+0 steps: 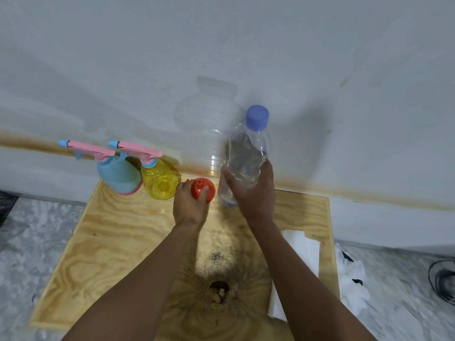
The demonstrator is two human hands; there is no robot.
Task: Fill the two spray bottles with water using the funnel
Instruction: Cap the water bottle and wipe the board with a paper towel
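Grips the orange funnel (204, 189) with the left hand (188, 205), fingers curled round it, low over the wooden board (118, 237), just right of the yellow spray bottle (160, 182). Clasps the clear water bottle (246, 153) in the right hand (254, 195), blue cap (257, 118) on. Shows the blue spray bottle (118, 175) just beside the yellow one, both upright, pink trigger heads on, against the wall. Hints at a faint clear container (209, 129) behind, perhaps a jar. Has white paper (304, 247) at the board's right edge.
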